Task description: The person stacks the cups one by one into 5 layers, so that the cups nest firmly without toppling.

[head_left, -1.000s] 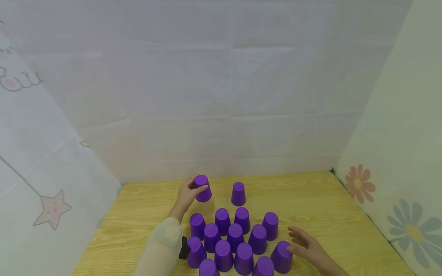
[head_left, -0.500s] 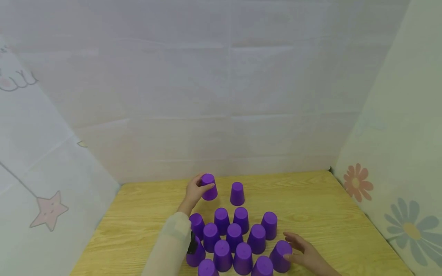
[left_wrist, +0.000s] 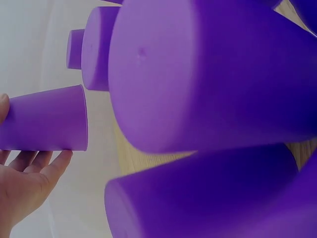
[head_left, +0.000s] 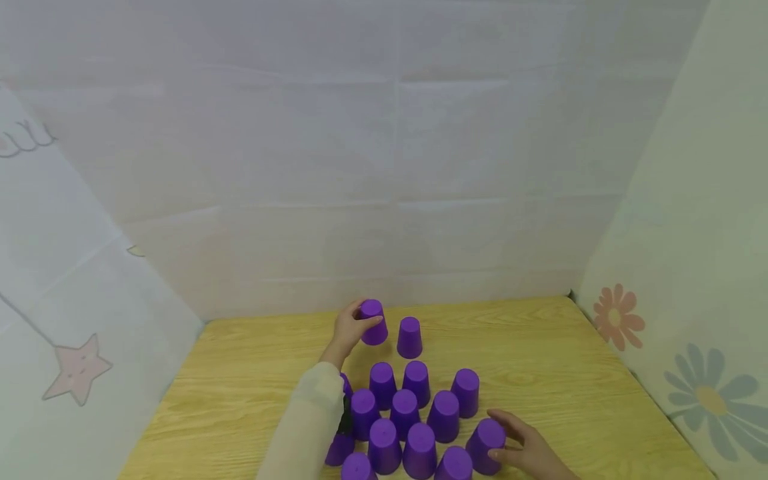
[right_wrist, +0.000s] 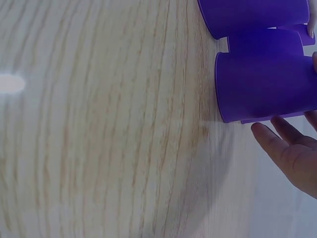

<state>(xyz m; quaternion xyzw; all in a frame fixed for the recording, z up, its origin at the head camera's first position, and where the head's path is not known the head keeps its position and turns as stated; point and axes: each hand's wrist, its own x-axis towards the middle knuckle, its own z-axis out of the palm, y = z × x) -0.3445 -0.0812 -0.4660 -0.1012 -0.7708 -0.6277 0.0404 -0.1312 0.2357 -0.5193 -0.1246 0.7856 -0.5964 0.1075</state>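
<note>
My left hand [head_left: 348,330] grips an upside-down purple plastic cup [head_left: 376,334] by its sides. It holds this cup a little left of a lone purple cup [head_left: 410,339] standing at the back. In the left wrist view the thumb is above the held cup [left_wrist: 49,119] and the fingers are underneath. At the front right, my right hand [head_left: 528,448] is spread around another upside-down purple cup [head_left: 484,445], thumb in front and fingers behind. The right wrist view shows a small gap between one fingertip and that cup [right_wrist: 267,89].
Several more upside-down purple cups [head_left: 405,410] stand in close rows on the wooden table [head_left: 570,387]; the left sleeve [head_left: 312,413] and a black wrist strap hide part of the left ones. White cloth [head_left: 396,167] encloses the back and sides.
My left hand has carried its cup to the right, closer to the lone back cup. My right hand has moved left, its thumb and fingers coming around the front right cup.
</note>
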